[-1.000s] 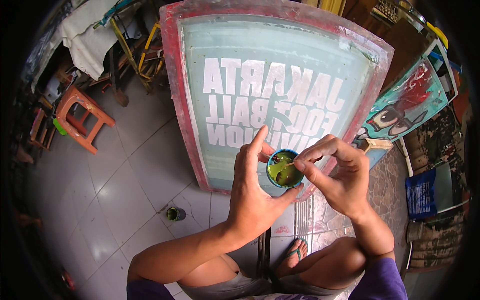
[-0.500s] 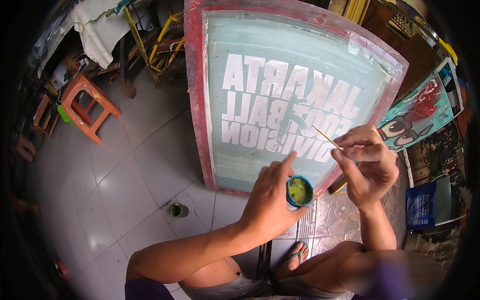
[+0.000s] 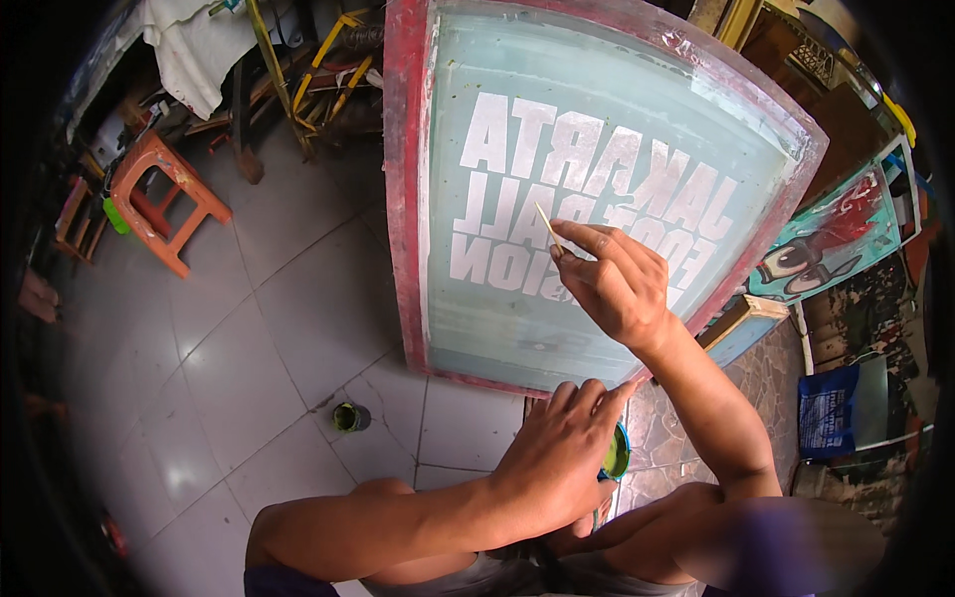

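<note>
A large silk-screen frame (image 3: 402, 214) with worn red edges leans before me. Its pale blue-green mesh (image 3: 487, 343) carries mirrored block letters in white. My right hand (image 3: 619, 284) pinches a thin wooden stick (image 3: 546, 223) over the lettering; whether its tip touches the mesh I cannot tell. Below the frame's lower edge, my left hand (image 3: 557, 453) is closed around a small blue-rimmed cup (image 3: 625, 450) of green paste. Much of that cup is hidden behind the hand, whose index finger extends toward the frame's lower edge.
A small dark pot (image 3: 350, 417) with green residue stands on the tiled floor at left. Farther back is an orange plastic stool (image 3: 169, 199). On the right are a smaller wood-edged frame (image 3: 741, 328), a painted cartoon panel (image 3: 811, 259) and a blue bag (image 3: 828, 413).
My right hand has moved left, bringing the stick over the middle of the lettering. My left hand and the cup have come lower, nearer my knees. The frame sits slightly farther right in view.
</note>
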### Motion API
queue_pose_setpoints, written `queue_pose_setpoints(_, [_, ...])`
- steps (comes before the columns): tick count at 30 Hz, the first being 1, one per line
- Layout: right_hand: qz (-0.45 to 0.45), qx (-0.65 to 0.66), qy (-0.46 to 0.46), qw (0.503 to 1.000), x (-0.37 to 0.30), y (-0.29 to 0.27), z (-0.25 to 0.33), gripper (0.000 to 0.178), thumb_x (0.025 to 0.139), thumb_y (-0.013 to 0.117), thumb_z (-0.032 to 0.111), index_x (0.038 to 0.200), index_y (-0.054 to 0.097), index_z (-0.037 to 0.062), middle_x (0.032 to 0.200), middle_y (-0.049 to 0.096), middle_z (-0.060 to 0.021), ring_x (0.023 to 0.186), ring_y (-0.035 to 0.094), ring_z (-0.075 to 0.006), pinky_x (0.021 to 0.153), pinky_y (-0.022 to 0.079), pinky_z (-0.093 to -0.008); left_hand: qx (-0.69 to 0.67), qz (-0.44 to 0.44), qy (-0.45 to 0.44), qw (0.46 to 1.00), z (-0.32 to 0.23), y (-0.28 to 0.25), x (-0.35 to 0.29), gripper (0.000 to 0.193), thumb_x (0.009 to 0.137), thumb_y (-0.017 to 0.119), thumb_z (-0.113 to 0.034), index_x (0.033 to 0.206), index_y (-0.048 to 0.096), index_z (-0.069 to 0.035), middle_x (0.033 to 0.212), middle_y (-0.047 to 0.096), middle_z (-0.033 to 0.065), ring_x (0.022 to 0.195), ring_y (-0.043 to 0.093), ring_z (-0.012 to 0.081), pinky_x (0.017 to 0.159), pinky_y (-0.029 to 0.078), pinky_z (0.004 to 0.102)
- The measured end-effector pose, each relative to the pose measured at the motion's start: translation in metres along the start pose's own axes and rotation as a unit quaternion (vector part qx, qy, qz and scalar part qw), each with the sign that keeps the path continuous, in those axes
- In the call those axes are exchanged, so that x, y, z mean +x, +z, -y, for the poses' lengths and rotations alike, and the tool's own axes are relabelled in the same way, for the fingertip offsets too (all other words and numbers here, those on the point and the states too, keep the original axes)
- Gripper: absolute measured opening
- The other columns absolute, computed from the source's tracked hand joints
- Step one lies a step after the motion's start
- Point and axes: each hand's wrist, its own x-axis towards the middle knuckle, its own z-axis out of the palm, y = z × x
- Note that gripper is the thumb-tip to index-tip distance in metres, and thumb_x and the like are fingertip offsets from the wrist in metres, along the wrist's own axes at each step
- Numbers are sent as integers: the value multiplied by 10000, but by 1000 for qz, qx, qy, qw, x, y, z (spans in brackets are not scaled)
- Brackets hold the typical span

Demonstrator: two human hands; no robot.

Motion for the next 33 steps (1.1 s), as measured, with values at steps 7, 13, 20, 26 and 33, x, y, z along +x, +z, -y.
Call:
queue_pose_setpoints(7, [12, 64, -4, 998, 5, 9, 29, 212, 759, 792, 6, 874, 614, 8, 1035, 747, -152, 783, 728, -234, 548, 574, -324, -20, 6, 35, 999, 2, -4, -7, 906, 767, 847, -175, 1520, 380, 16, 1216, 531, 210, 1152, 530, 391, 1041, 428, 483])
queue_pose_setpoints(13, [-3, 90, 33, 995, 52, 22, 16, 230, 754, 826, -35, 850, 623, 15, 971, 751, -158, 767, 726, -251, 569, 568, -313, -115, 97, 53, 987, -23, -12, -10, 926, 769, 843, -156, 1549, 359, -29, 1301, 519, 211, 1214, 520, 390, 1076, 422, 480])
queue_pose_setpoints(20, [-330, 135, 329, 874, 45, 36, 29, 136, 813, 787, -71, 840, 685, 13, 909, 754, -114, 693, 675, -174, 588, 521, -277, -255, 6, 225, 940, -46, -18, 3, 957, 758, 898, -88, 1564, 391, 8, 1352, 564, 164, 1237, 580, 309, 1070, 445, 444])
queue_pose_setpoints(26, [-397, 156, 447, 786, 13, 31, 81, 135, 846, 812, -46, 889, 697, 12, 915, 743, -114, 741, 669, -127, 577, 507, -237, -259, -33, 236, 936, -48, -1, 11, 989, 726, 930, -80, 1550, 395, 39, 1302, 596, 160, 1154, 616, 281, 1016, 473, 423])
queue_pose_setpoints(33, [-441, 197, 507, 714, 13, 22, 71, 158, 853, 805, -52, 875, 667, 21, 984, 749, -129, 795, 664, -112, 610, 505, -233, -215, -129, 145, 957, -46, 15, 28, 979, 736, 936, -106, 1534, 393, 58, 1230, 604, 166, 1128, 623, 264, 997, 502, 391])
